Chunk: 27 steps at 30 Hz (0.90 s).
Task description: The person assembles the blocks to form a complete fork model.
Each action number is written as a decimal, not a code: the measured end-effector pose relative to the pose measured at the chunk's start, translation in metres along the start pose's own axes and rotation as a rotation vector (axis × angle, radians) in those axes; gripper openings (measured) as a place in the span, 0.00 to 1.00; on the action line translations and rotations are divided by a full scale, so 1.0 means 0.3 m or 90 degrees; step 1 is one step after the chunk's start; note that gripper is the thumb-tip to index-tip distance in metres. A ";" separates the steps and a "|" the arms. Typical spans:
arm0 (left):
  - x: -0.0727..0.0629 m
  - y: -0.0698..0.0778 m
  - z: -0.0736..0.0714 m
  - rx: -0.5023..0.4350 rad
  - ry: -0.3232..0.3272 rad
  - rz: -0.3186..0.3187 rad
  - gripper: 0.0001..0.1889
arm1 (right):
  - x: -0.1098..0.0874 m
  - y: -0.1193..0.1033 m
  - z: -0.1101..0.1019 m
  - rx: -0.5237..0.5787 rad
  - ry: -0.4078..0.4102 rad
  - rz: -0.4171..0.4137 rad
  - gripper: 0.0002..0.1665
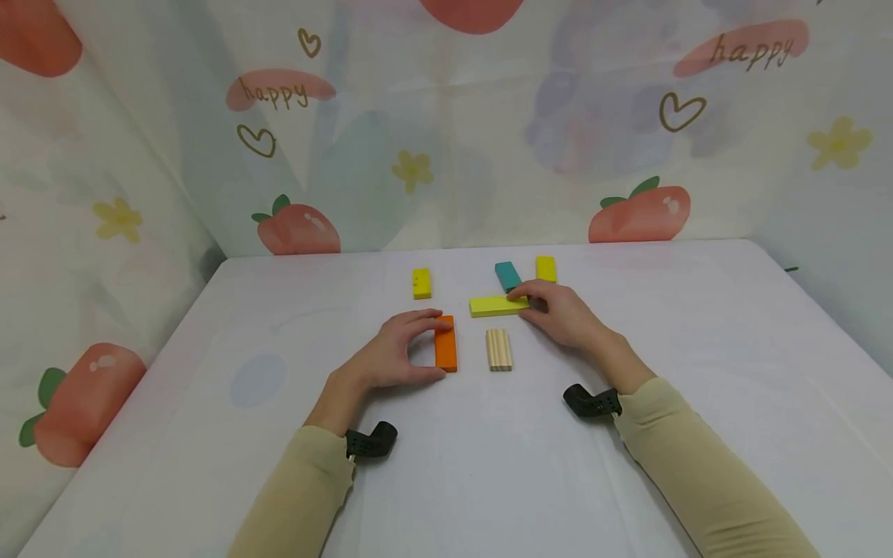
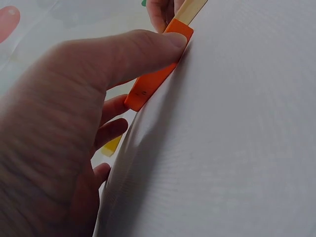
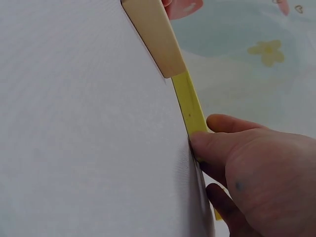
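Between thumb and fingers, my left hand (image 1: 387, 355) grips an orange block (image 1: 447, 353) by its two ends as it lies lengthwise on the table. In the left wrist view the thumb presses the near end of the orange block (image 2: 157, 79). My right hand (image 1: 568, 316) pinches the right end of a long yellow-green block (image 1: 494, 307), which lies crosswise; the fingers hide that end. Between the hands, a bare wooden block (image 1: 498, 350) with grooved stripes lies on the cloth, apart from both. It looms close in the right wrist view, where the yellow-green block (image 3: 190, 103) shows behind it.
Farther back, a teal block (image 1: 508, 276) lies at a slant just beyond my right fingers, with a yellow block (image 1: 546, 269) beside it. Another yellow block (image 1: 422, 284) lies to the left. White cloth covers the table (image 1: 474, 480); a printed curtain (image 1: 460, 178) hangs behind.
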State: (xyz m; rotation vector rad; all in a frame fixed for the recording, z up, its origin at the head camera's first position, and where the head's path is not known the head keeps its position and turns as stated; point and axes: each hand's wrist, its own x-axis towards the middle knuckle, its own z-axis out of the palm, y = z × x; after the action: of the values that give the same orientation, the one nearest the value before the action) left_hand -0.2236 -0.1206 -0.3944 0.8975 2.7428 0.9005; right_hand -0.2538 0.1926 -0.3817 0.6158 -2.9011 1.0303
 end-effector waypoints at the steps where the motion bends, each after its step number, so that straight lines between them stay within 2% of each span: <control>1: 0.000 0.001 0.000 -0.001 -0.001 -0.001 0.34 | 0.001 0.000 0.000 0.001 0.001 0.003 0.19; 17: 0.001 0.012 -0.005 -0.010 -0.006 -0.023 0.34 | 0.007 0.000 -0.003 0.041 0.013 -0.008 0.17; 27: 0.011 0.017 0.002 -0.023 -0.002 -0.015 0.34 | 0.015 -0.028 0.001 0.030 -0.001 0.013 0.18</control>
State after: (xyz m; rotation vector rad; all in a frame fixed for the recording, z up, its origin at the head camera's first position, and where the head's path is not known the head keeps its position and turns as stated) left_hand -0.2237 -0.1150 -0.3916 0.8582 2.7197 0.9409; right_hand -0.2548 0.1847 -0.3763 0.5892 -2.8989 1.1036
